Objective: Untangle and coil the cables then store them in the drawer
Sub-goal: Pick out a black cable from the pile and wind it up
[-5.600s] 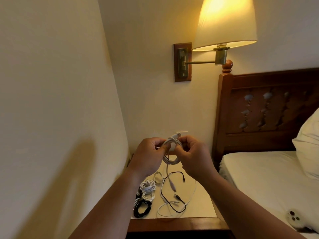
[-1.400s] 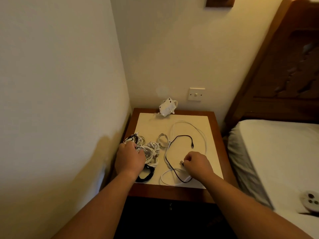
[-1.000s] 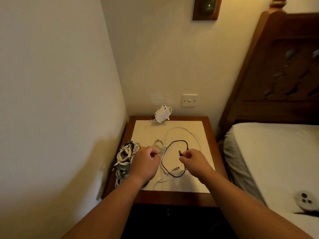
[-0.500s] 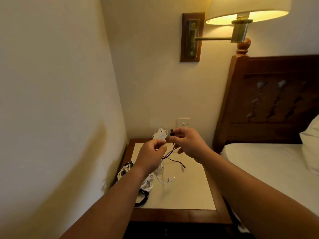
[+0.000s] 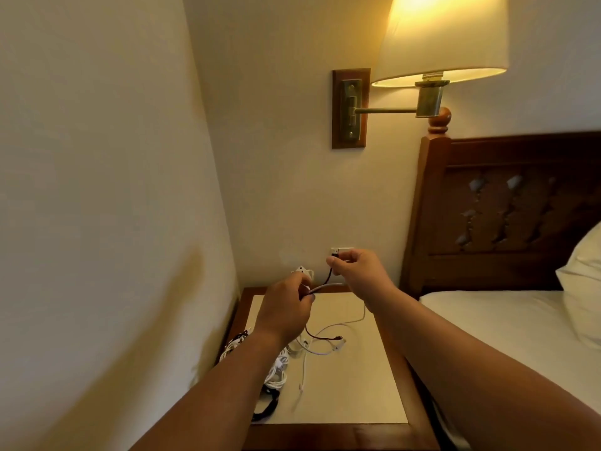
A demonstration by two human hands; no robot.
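My right hand [image 5: 356, 271] pinches the plug end of a thin black cable [image 5: 329, 276], lifted above the nightstand [image 5: 374, 432]. My left hand [image 5: 286, 307] pinches the same black cable lower down, together with a white cable [image 5: 328, 285]. The black cable's tail [image 5: 320, 336] hangs to the cream tabletop. Loose white cables [image 5: 328, 348] lie tangled below the hands. Coiled white cables [image 5: 276, 369] and a coiled black one [image 5: 266, 406] sit at the table's left side, partly hidden by my left forearm. No drawer is in sight.
A white adapter [image 5: 304, 271] stands at the back of the table near a wall switch [image 5: 341, 250]. A lit wall lamp [image 5: 439, 43] hangs above. The wall runs close on the left; the bed [image 5: 504, 320] and wooden headboard [image 5: 504, 216] stand on the right.
Both hands picked the black cable off the table and raised it; since half a second ago my right hand has drawn its plug end up and right, away from my left hand.
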